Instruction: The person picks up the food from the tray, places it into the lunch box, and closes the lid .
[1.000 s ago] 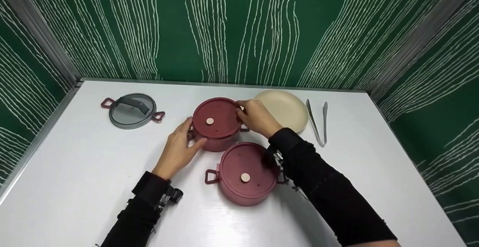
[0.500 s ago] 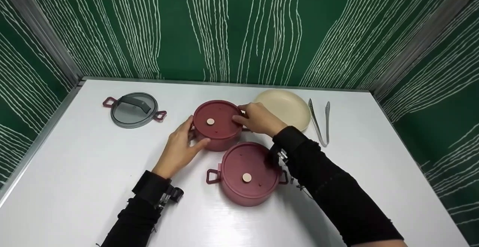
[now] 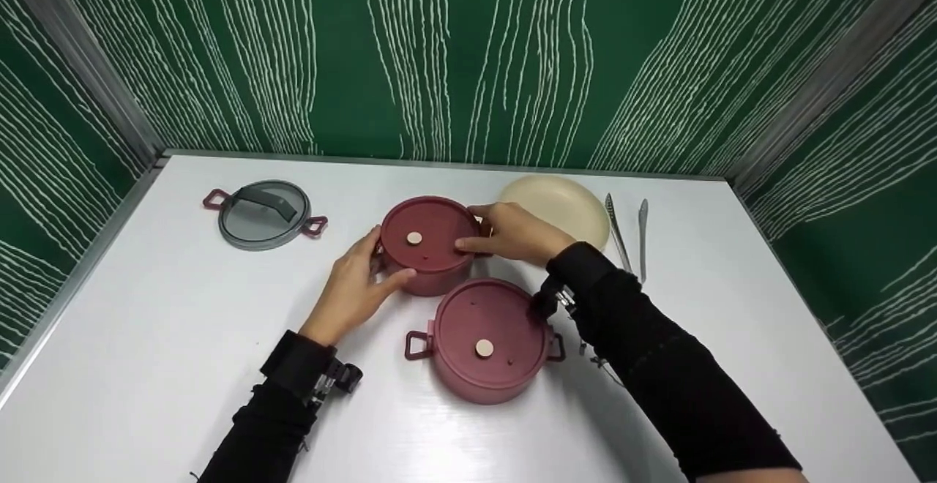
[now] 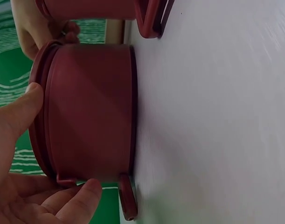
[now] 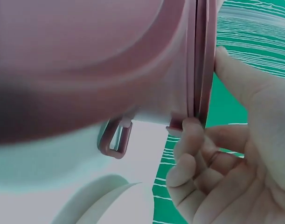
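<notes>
Though lidded, the far pot against spread left fingers, right fingers pinching its lid.

Head cam's decently bright, with soft glare on the worktop and a soft shadow by the right sleeve. Left wrist's dim; right wrist's washed out, nearest pot blurry.

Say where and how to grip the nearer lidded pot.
Probably by its side handles: left hand on the left handle, right hand on the right handle, each from its outer side. The nearer lidded pot stands upright; both handles are open loops jutting from opposite sides. Both hands are at the farther pot.
</notes>
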`<state>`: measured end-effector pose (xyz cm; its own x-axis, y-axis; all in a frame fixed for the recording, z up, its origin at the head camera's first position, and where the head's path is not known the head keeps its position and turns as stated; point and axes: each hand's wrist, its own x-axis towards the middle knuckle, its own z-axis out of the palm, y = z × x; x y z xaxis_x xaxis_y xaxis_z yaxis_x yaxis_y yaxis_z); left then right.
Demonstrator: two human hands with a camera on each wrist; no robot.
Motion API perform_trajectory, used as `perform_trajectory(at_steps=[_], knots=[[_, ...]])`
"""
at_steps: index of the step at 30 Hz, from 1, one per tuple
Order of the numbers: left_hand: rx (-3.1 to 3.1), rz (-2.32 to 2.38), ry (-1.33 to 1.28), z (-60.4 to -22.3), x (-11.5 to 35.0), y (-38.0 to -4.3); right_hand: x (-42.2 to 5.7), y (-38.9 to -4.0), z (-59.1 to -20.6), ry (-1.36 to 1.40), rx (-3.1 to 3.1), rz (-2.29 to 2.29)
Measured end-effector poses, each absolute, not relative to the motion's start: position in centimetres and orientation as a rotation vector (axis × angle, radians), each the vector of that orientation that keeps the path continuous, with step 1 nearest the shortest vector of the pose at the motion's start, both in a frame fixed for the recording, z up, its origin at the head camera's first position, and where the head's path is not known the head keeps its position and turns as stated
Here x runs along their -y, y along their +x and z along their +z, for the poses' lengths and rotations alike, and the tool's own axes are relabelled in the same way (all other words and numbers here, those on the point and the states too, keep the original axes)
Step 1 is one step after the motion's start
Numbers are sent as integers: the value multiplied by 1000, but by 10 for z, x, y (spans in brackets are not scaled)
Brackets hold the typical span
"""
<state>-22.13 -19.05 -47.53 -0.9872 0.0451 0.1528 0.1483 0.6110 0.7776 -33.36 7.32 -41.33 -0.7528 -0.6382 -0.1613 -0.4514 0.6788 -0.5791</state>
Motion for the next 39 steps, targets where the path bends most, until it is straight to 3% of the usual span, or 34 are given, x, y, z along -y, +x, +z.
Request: perform_trajectory(at_steps=[39], knots=[[3018, -1119, -187, -458, 197, -244, -85, -347, -424, -951, -2422, -707]])
